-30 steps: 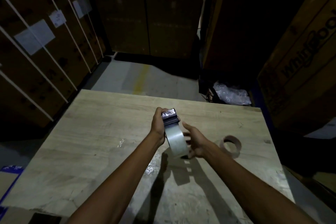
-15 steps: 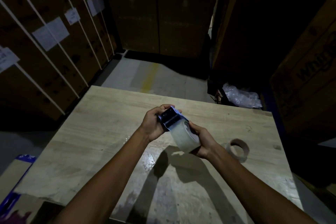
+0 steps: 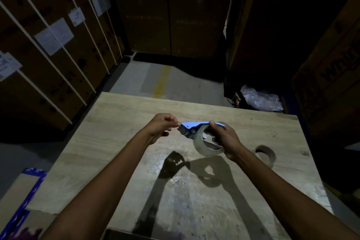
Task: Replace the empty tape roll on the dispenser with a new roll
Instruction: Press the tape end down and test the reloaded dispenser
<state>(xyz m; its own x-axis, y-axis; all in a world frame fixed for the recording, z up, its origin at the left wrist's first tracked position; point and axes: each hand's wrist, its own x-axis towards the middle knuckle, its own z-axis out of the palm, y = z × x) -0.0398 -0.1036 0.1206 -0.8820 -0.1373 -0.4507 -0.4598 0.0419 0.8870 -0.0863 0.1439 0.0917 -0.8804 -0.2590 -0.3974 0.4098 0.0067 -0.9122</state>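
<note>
A blue tape dispenser (image 3: 191, 127) with a clear tape roll (image 3: 201, 147) mounted on it hangs above the wooden table (image 3: 120, 122). My right hand (image 3: 226, 138) grips the dispenser around the roll, thumb on the top of the blue frame. My left hand (image 3: 162, 126) is just left of the dispenser's front end, thumb and forefinger pinched together at its tip; whether they hold the tape end I cannot tell. The empty brown cardboard core (image 3: 265, 155) lies on the table to the right of my right hand.
Tall strapped cardboard boxes (image 3: 48, 45) stand to the left, behind and to the right of the table. A crumpled plastic bag (image 3: 261, 98) lies on the floor beyond the table's far right corner. A flat carton with a blue edge (image 3: 23, 197) lies at lower left.
The dispenser has turned from pointing away to lying sideways, its front end now to the left. My left hand let go of its body and pinches at its tip; my right hand grips the roll side.
</note>
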